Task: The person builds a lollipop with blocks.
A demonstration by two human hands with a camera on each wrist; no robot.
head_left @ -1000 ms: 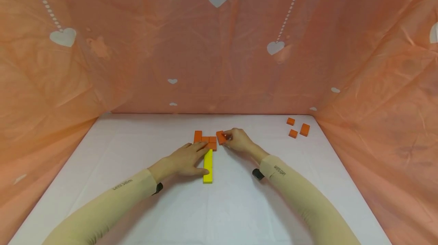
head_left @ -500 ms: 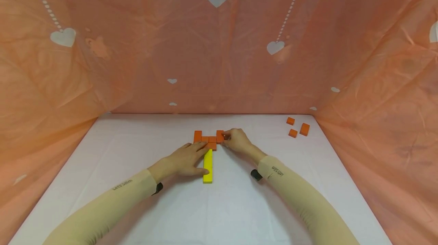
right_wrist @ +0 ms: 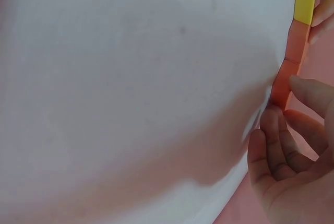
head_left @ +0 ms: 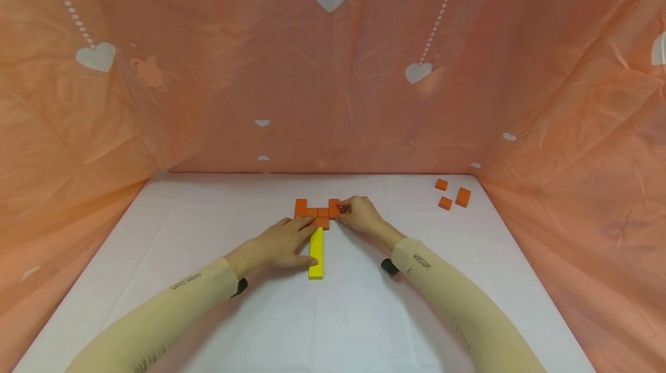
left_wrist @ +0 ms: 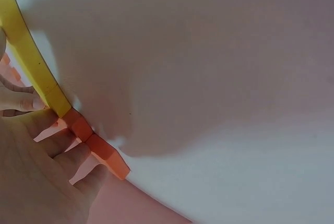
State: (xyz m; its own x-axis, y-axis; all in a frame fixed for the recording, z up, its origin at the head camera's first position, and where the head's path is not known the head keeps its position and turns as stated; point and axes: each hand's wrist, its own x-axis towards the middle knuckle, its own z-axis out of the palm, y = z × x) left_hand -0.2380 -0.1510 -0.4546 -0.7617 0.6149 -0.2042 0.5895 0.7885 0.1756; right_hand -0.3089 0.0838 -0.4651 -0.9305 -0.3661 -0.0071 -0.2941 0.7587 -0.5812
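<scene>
My left hand (head_left: 283,243) lies with fingers stretched over the arrangement, its thumb on the long yellow strip (head_left: 316,251) and its fingertips on the orange blocks (head_left: 322,223) at the strip's far end. In the left wrist view a seam crosses the yellow strip (left_wrist: 31,51) near the orange pieces. At the arrangement's right end, my right hand (head_left: 362,214) pinches an upright-lying orange block (head_left: 334,208) between thumb and fingers. That block (right_wrist: 282,85) touches its orange neighbour in the right wrist view. Another orange block (head_left: 300,208) forms the left end, partly behind my fingers.
Three loose orange blocks lie at the back right: two small ones, a rear one (head_left: 441,184) and a front one (head_left: 445,203), beside a larger one (head_left: 463,197). A white table surface (head_left: 364,321) lies beneath, with pink sheeting (head_left: 333,101) behind and at both sides.
The pinched orange block has turned from tilted to straight and moved slightly left against the other orange blocks, with the right hand following. The left hand has stayed in place.
</scene>
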